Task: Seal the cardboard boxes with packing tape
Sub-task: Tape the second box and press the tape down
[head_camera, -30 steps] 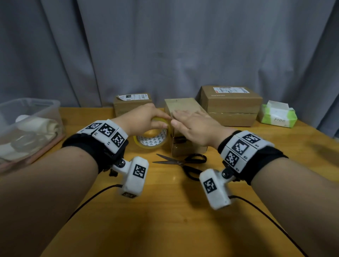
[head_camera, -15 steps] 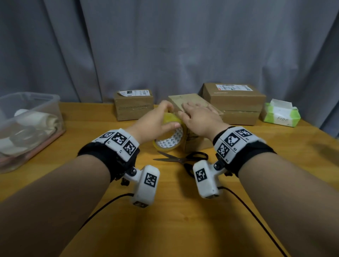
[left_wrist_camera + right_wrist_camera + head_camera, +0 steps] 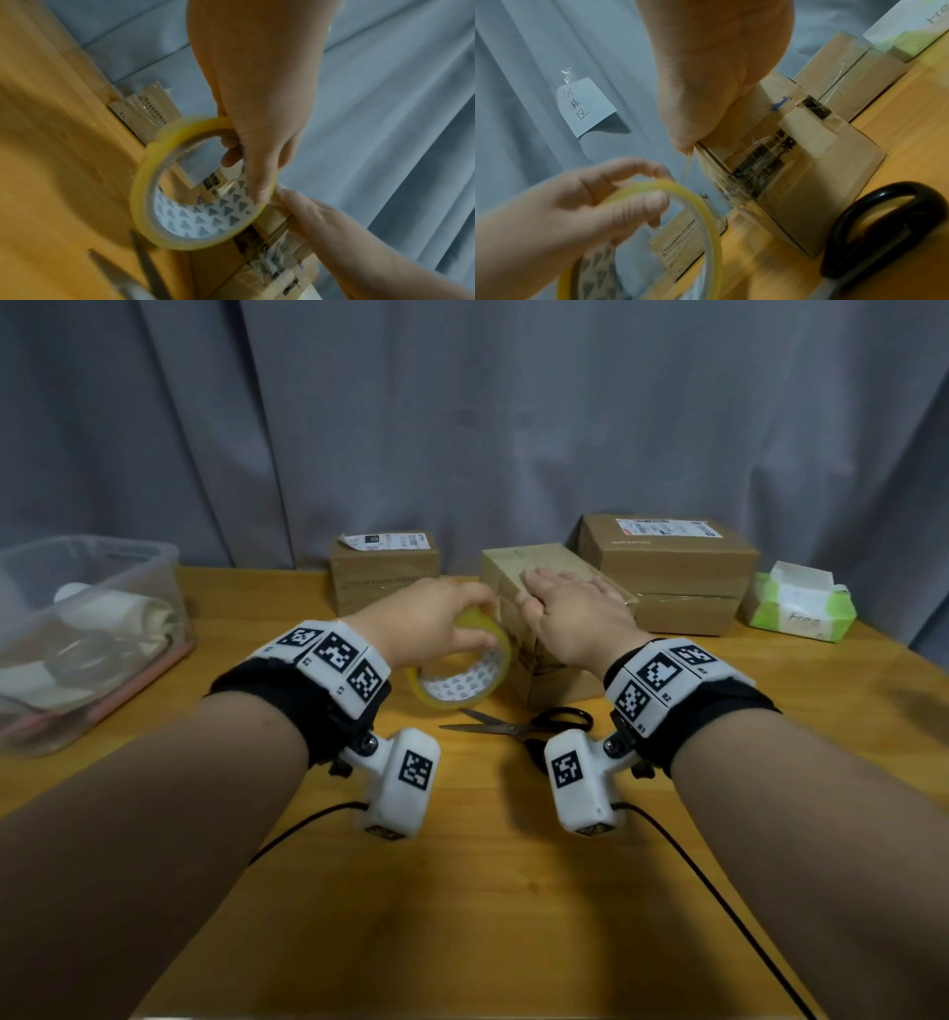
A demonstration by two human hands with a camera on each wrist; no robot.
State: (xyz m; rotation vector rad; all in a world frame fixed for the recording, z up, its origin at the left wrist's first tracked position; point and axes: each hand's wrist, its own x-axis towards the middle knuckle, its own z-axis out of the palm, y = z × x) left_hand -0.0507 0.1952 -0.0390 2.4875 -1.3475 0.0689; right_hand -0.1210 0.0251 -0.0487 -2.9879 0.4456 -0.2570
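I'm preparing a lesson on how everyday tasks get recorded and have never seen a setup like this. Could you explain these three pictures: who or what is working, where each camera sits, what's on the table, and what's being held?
No machine here: a person works with bare hands, wearing marker-patterned wristbands with small cameras. One picture comes from a head-worn camera looking down; the other two look along each wrist toward the fingers.

The left hand grips a yellowish roll of packing tape, fingers hooked through its core. The right hand lies flat on the middle cardboard box, seemingly pressing tape down.

On the wooden table also lie black-handled scissors, a small labelled box, two larger stacked boxes, a green tissue pack and a clear plastic tub.
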